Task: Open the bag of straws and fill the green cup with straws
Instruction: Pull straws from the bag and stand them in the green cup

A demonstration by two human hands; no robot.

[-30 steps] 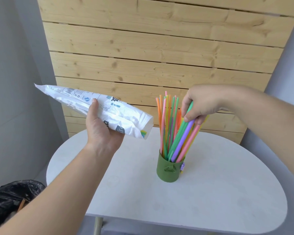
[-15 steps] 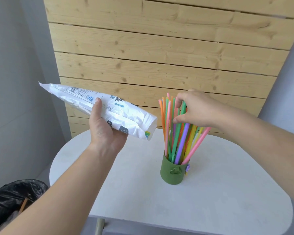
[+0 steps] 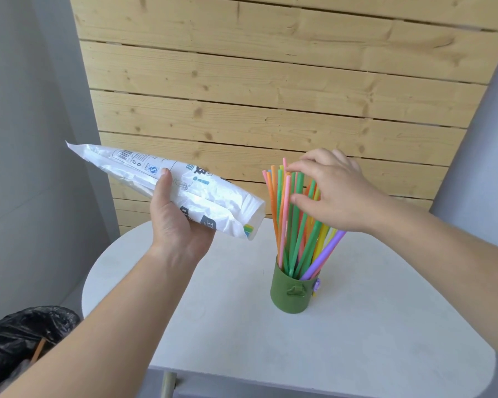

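Observation:
The green cup stands on the white table, packed with several coloured straws that fan upward. My right hand rests against the upper part of the straw bundle, fingers spread and touching the tips, thumb pressed on the green ones. My left hand holds the white printed straw bag in the air left of the cup. The bag lies nearly level, its open mouth turned toward the straws.
A black bin bag sits on the floor at the lower left. A pale wooden slat panel backs the table, with grey walls on both sides. The table's front edge and a wooden leg show below.
My right hand has loosened from gripping a clump of straws to spread fingers on the bundle's top. The straws now stand more upright in the cup. The bag has barely moved.

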